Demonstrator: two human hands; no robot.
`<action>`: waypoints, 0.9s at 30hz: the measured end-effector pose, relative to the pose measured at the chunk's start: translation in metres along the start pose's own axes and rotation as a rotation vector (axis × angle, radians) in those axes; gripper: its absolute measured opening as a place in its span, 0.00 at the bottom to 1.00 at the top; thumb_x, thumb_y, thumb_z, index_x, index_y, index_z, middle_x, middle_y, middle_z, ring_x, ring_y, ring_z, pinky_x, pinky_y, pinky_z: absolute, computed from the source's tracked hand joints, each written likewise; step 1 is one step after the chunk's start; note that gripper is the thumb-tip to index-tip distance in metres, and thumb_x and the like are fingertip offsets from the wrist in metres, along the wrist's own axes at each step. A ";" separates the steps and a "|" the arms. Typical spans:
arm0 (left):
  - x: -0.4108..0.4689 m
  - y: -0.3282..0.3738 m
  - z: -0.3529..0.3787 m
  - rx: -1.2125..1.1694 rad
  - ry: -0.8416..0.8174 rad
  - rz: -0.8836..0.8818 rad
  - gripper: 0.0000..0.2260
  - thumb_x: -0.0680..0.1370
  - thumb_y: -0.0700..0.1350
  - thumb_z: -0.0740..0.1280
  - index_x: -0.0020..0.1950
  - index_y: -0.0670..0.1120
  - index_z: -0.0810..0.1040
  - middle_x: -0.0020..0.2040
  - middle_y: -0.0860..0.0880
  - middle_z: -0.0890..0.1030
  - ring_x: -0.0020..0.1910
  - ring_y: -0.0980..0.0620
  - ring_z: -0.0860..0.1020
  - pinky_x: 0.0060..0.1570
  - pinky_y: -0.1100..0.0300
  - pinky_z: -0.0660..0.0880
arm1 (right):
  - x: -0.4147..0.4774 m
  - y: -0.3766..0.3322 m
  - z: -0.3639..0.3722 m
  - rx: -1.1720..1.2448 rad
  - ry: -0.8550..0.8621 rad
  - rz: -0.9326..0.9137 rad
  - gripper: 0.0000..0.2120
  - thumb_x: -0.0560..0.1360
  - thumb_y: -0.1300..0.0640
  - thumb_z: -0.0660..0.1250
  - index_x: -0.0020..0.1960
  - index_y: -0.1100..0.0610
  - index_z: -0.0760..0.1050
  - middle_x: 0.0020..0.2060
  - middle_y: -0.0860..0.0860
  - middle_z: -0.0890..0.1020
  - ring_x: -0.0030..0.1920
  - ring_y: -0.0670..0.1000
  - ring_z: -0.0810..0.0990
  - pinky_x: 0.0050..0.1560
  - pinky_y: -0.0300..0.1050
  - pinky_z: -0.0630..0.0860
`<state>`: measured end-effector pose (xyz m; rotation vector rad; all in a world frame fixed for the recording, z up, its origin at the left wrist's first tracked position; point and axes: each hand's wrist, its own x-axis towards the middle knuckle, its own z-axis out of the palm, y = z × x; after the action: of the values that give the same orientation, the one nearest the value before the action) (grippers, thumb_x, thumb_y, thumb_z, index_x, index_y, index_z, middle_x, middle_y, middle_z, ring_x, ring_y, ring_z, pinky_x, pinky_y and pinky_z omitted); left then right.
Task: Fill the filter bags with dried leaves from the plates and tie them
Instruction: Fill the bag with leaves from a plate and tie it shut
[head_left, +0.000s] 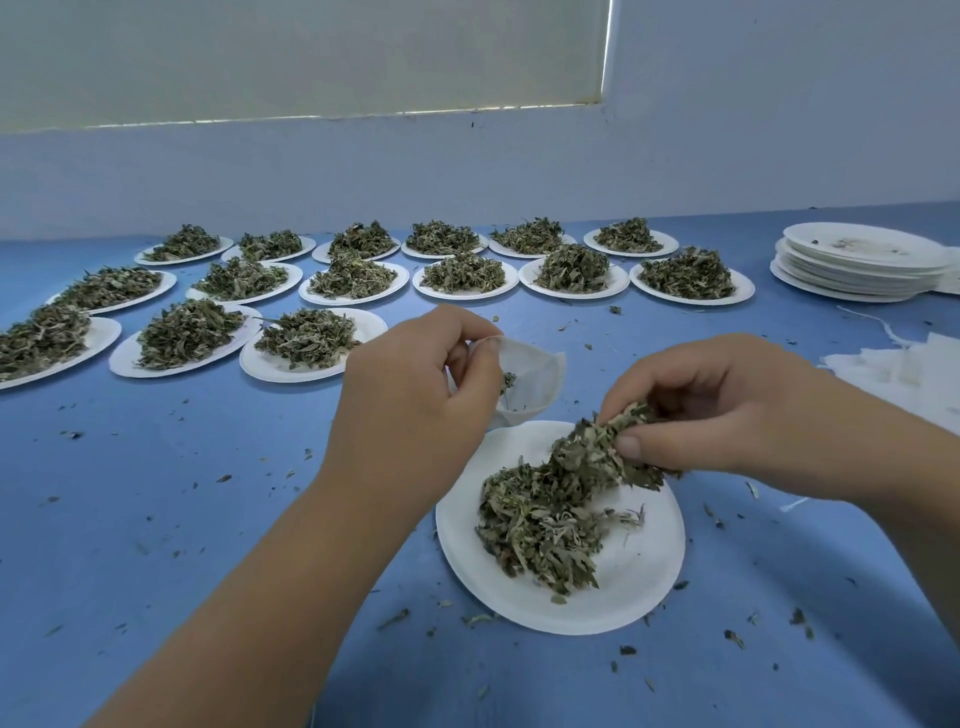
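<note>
1. The left hand (415, 384) pinches the white filter bag (530, 384) open by its rim, at 11 o'clock from the near paper plate (623, 587).
2. The right hand (727, 410) grips a clump of dried leaves (608, 452) just above the plate's pile.
3. Risk: the bag's mouth looks small and floppy, so a clump this big could shed flakes onto the already littered blue table (156, 519).

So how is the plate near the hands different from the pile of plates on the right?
The near white paper plate lies alone and carries a heap of dried green leaves; the pile of white plates is stacked, and its top plate holds only crumbs. Both are round, white, on the blue table.
</note>
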<state>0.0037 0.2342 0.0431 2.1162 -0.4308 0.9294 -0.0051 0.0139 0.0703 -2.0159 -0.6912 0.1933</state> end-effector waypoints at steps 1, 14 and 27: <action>0.000 0.000 0.000 0.008 -0.003 0.006 0.06 0.75 0.44 0.65 0.44 0.47 0.82 0.28 0.57 0.70 0.29 0.60 0.69 0.31 0.72 0.62 | 0.001 -0.001 0.001 0.011 0.033 -0.010 0.04 0.66 0.51 0.72 0.41 0.47 0.83 0.31 0.49 0.81 0.31 0.45 0.76 0.33 0.31 0.72; -0.003 0.002 0.005 0.078 -0.071 0.056 0.06 0.76 0.43 0.65 0.44 0.46 0.81 0.29 0.51 0.74 0.33 0.54 0.70 0.32 0.64 0.65 | 0.003 -0.005 0.021 0.290 0.188 -0.157 0.09 0.64 0.53 0.73 0.44 0.52 0.83 0.33 0.53 0.81 0.32 0.50 0.78 0.36 0.40 0.77; -0.005 0.002 0.010 0.033 -0.073 0.043 0.04 0.75 0.45 0.66 0.42 0.50 0.80 0.27 0.51 0.73 0.31 0.56 0.71 0.32 0.66 0.66 | 0.007 -0.004 0.028 0.194 0.340 -0.101 0.04 0.70 0.58 0.75 0.43 0.51 0.83 0.31 0.52 0.80 0.31 0.48 0.78 0.38 0.41 0.77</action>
<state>0.0036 0.2251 0.0357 2.1835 -0.5036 0.8912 -0.0126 0.0404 0.0600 -1.7665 -0.5337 -0.1362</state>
